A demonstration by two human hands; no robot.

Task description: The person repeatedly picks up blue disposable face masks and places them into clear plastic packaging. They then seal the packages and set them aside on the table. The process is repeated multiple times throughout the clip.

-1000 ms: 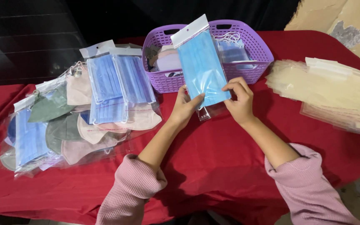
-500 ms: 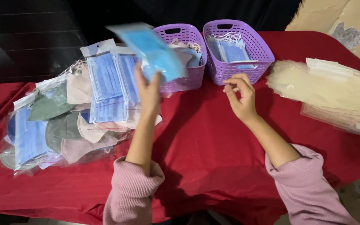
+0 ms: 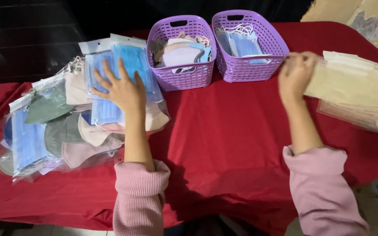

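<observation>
So the left hand (image 3: 121,89) is lying flat, fingers spread, palm down on a bagged blue mask (image 3: 134,65) that tops the heap of packed masks (image 3: 66,118) over at about 9 o'clock on the tabletop (image 3: 224,126). It's not clamping anything, just pressing or resting open on the packet, and the blue mask sticks out from under the fingertips toward 12 o'clock. Under and around it there's a mix of bagged masks: more blue pleated ones, a grey-green one at the far left, and some pinkish-beige ones toward the near edge of the pile.

The right hand (image 3: 296,76) is off at roughly 2 o'clock, at the left end of a stack of clear plastic sleeves (image 3: 355,89) that looks tan and lies along the right side of the red cloth. The fingers are curled at the edge of the stack and touching it, but it's blurry, so I can't tell whether it has actually pinched a sleeve or is just resting there.

Between the two hands, at 12 o'clock, sit two purple baskets side by side. The left basket (image 3: 182,74) has loose masks in mixed pale colours, the right basket (image 3: 248,65) has blue ones with white ear loops. Both sleeves on the arms are pink ribbed knit.
</observation>
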